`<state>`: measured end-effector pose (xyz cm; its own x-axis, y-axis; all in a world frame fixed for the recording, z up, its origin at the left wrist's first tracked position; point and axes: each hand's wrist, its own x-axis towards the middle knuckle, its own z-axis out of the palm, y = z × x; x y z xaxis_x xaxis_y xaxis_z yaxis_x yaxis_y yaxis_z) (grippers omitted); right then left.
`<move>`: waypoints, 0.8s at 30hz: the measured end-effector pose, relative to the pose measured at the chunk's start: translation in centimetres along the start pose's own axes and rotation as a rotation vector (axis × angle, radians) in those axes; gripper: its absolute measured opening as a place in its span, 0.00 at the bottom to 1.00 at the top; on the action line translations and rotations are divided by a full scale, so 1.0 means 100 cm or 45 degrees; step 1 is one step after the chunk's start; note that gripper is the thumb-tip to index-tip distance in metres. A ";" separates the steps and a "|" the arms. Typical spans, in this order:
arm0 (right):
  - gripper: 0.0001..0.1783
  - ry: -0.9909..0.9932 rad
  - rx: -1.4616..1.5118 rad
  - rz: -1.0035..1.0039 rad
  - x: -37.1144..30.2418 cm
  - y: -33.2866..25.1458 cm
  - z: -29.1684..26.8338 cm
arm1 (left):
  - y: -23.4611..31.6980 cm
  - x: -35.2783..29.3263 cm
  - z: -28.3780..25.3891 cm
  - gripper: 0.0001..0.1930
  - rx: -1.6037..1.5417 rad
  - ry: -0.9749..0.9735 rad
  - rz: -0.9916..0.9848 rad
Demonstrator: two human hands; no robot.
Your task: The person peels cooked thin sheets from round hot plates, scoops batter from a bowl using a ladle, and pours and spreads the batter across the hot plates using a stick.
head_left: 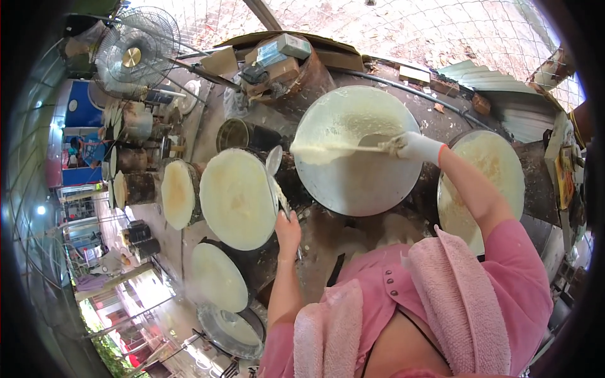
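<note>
Spreading batter (334,116) with a stick (359,148)

Right hand (416,148): gloved fingers clamped on the stick, across the large pan (356,192); batter lies on its far side. Left hand (288,234): fingers wrapped around a tool (282,200). Light, level strokes should even the layer.

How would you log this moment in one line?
left hand: holds handled tool; right hand: gloved, holds stick; stick: over large round griddle
</note>
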<state>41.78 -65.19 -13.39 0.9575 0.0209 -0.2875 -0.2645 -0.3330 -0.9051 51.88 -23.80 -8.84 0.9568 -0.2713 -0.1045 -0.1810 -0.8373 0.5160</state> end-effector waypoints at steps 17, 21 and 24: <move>0.19 -0.174 -0.200 0.266 -0.039 -0.007 0.006 | 0.021 -0.089 -0.015 0.10 0.398 -0.408 0.098; 0.21 -0.156 0.311 0.510 -0.102 -0.037 0.022 | -0.002 -0.137 -0.002 0.10 0.460 -0.522 0.166; 0.26 0.130 1.082 0.657 -0.155 -0.043 0.075 | -0.017 -0.132 0.006 0.09 0.277 -0.563 0.327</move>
<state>27.22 -57.03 -7.38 0.6971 -0.0304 -0.7163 -0.6067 0.5073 -0.6120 39.41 -19.13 -8.87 0.6974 -0.6140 -0.3697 -0.4837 -0.7838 0.3894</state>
